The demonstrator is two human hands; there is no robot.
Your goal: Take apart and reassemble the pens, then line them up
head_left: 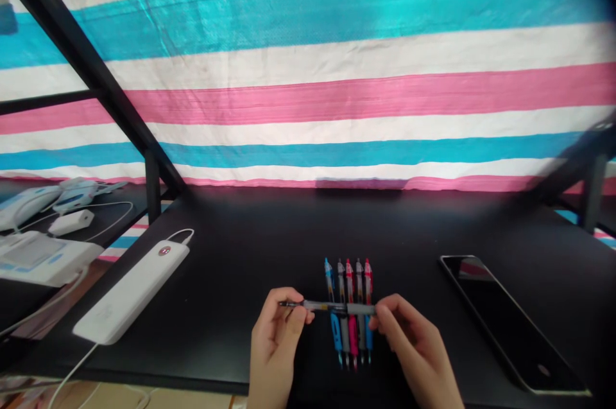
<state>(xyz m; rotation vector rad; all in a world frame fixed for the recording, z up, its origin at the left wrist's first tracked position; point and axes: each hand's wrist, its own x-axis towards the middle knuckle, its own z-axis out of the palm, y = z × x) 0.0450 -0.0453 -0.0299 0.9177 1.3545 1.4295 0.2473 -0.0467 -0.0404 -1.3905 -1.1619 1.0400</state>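
Observation:
A clear-barrelled pen (332,307) with a grey grip is held level between my two hands, above a row of pens. My left hand (279,325) pinches its dark end. At the other end, my right hand (409,335) has thumb and fingers closed on the grey grip. Several click pens lie side by side beneath it: a blue pen (337,329) on the left, a red-and-pink pen (353,332) in the middle, grey ones between, and a pen with a red top and blue grip (369,335) on the right. The held pen hides part of their barrels.
A white power bank (132,293) with cables lies left on the black table (231,248). To the right rests a dark phone (510,322). White devices (45,258) and cords sit on another table at far left. Behind hangs a striped sheet (337,94), with black frame bars (96,75) at the sides.

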